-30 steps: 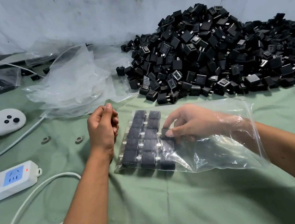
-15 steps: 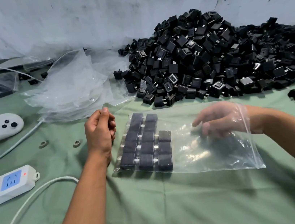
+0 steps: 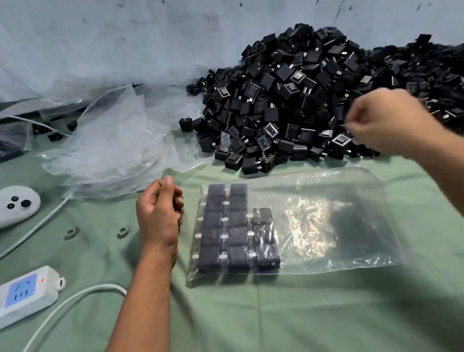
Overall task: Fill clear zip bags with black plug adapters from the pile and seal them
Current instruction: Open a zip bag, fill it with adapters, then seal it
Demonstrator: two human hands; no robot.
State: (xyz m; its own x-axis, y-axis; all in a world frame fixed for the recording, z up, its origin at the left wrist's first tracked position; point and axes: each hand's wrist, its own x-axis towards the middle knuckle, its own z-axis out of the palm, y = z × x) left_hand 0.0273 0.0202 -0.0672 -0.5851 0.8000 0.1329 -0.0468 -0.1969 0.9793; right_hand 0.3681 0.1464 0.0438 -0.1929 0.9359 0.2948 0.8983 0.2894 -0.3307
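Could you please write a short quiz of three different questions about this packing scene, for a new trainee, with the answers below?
1. True or false: the right hand is inside the clear zip bag.
2. Multiple choice: where does the white power strip lie? A) left of the bag, B) on the pile of black plug adapters, C) inside the bag.
3. Fill in: the adapters in the bag lie in rows at its ___ end.

Key
1. False: it is raised over the near edge of the pile, outside the bag.
2. A.
3. Left, next to the left hand, which rests on the green cloth with fingers curled.
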